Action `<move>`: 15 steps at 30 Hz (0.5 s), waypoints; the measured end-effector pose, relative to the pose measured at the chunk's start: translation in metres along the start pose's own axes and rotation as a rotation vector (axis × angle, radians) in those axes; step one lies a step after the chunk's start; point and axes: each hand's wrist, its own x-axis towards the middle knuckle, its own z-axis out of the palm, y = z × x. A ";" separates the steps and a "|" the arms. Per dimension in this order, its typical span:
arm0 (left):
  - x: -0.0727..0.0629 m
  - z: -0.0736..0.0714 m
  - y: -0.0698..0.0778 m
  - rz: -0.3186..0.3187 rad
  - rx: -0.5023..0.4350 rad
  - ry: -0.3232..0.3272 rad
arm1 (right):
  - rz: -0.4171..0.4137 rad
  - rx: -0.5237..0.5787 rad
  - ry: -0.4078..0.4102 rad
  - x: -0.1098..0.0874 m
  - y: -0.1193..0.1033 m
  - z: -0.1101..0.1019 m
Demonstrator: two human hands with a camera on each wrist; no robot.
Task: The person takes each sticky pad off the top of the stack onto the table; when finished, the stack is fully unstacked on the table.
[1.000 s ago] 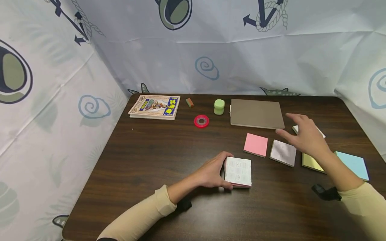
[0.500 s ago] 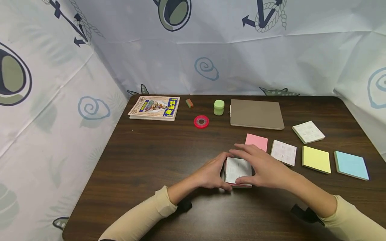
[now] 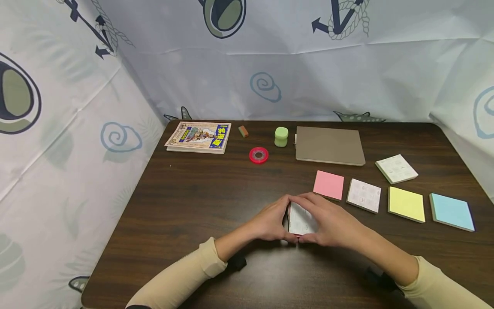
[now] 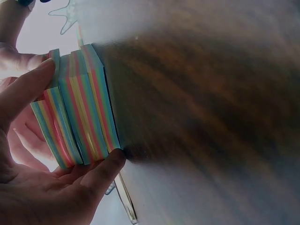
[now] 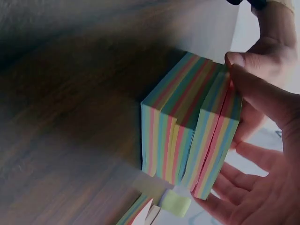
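A stack of sticky note pads (image 3: 302,221) stands on the table near the middle, its top sheet white with faint printing. Striped pink, yellow and blue edges of the stack (image 4: 77,110) show in the left wrist view. From the left side my left hand (image 3: 268,221) grips it, thumb at the near edge and fingers at the far edge. My right hand (image 3: 333,221) spans the stack from the right, its thumb on the upper layers in the right wrist view. Both hands' fingertips meet at the front and back. The layers of the stack (image 5: 187,126) sit slightly uneven.
To the right lie pink (image 3: 328,184), yellow (image 3: 406,204) and blue (image 3: 452,212) pads, plus two white printed pads (image 3: 364,195). Farther back are a brown notebook (image 3: 329,146), a green waisted object (image 3: 281,136), a red ring-shaped roll (image 3: 252,155), an eraser (image 3: 243,131) and a book (image 3: 198,137).
My right hand has come left from over the white pad at the back right and closed onto the stack. The left hand has stayed in place on the stack.
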 end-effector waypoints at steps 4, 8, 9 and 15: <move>-0.001 -0.001 0.001 0.000 -0.006 -0.006 | 0.012 -0.052 -0.001 0.000 -0.003 -0.001; -0.001 0.000 0.000 0.002 -0.011 -0.013 | 0.017 -0.086 -0.011 -0.001 -0.004 -0.004; -0.001 0.000 0.000 0.006 -0.012 -0.013 | 0.021 -0.084 -0.015 -0.001 -0.003 -0.005; 0.000 0.000 0.000 0.021 0.010 -0.009 | 0.109 -0.046 -0.069 -0.010 0.002 -0.020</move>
